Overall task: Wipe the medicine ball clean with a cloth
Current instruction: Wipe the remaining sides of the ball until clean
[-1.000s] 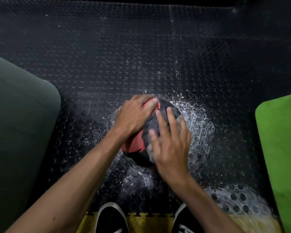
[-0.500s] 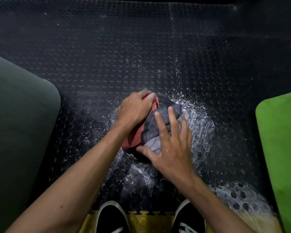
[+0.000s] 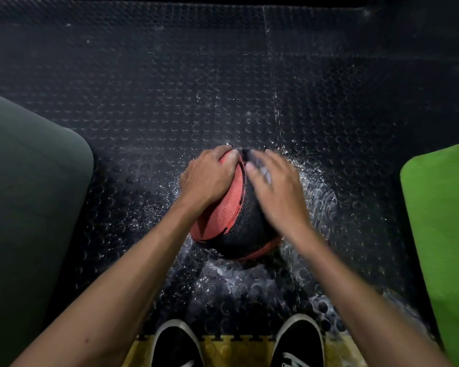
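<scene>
A red and black medicine ball [image 3: 231, 218] sits on the wet black studded floor mat [image 3: 170, 102] just in front of my feet. My left hand [image 3: 210, 176] grips the ball's upper left side, fingers curled over the red panel. My right hand [image 3: 276, 186], blurred with motion, lies flat on the ball's upper right side and presses a grey cloth [image 3: 249, 156] against it. Most of the cloth is hidden under that hand; only a dark edge and some grey between the fingers show.
Water droplets and streaks spread over the mat around the ball, mostly to its right and front. A dark green mat [image 3: 24, 207] lies at the left, a bright green mat [image 3: 443, 234] at the right. My black shoes [image 3: 178, 345] stand on a yellow tile.
My right hand has slid the cloth from the ball's near side up and away to its far top. The near black and red face of the ball is now uncovered. My left hand holds its place.
</scene>
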